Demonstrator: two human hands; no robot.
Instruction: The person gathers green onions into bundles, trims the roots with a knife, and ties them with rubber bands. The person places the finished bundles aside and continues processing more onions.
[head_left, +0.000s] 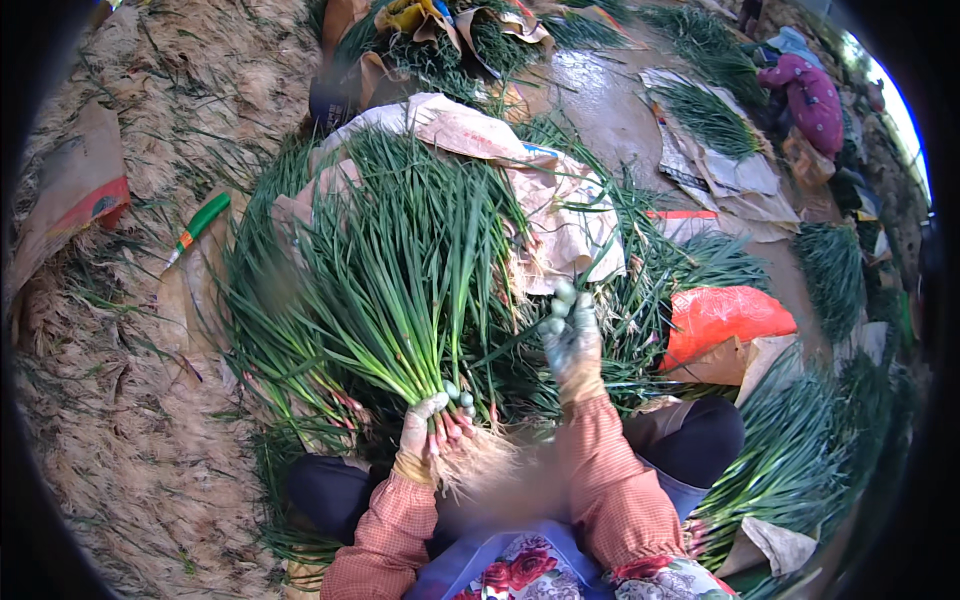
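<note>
My left hand point(420, 424), in a pale glove with grey-green fingertips, is closed around a bunch of spring onions point(400, 330) just above their pinkish bulbs. The long green leaves fan out away from me, while the pale roots point(480, 460) hang toward my lap. To the right, my right hand point(573, 345) is raised in a similar glove. Its fingers are bent and apart, with nothing visible gripped in them. Below and around it lie loose spring onions point(625, 325), beside a pale cloth sack point(565, 205).
A green-handled knife point(200, 228) lies at left on cardboard, among dry trimmed roots point(120, 400). An orange-red sack point(725, 315) lies at right, near more onion piles point(800, 430). Another person point(808, 100) in a reddish-purple top works at the far right.
</note>
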